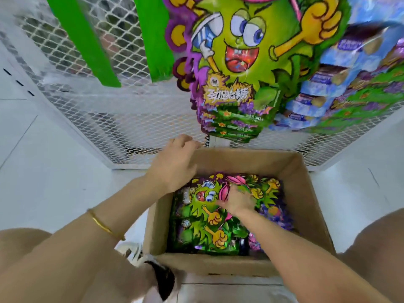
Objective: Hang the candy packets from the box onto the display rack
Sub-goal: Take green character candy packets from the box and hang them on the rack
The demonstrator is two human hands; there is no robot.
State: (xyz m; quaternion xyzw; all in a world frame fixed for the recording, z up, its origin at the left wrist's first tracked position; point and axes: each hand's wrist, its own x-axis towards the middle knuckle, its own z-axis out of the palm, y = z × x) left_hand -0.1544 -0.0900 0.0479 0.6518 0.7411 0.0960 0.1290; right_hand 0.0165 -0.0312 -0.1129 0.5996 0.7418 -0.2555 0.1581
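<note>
An open cardboard box stands on the floor below me, filled with several green and purple candy packets printed with a cartoon face. My right hand is down inside the box, its fingers on the top packet's pink upper edge; whether they grip it I cannot tell. My left hand hovers over the box's far left corner with loosely bent fingers and holds nothing. Above, a stack of the same packets hangs on the white mesh display rack.
More packets in blue and purple hang at the right of the rack. Two green strips hang at the upper left. White floor surrounds the box, and my knees flank it at the bottom corners.
</note>
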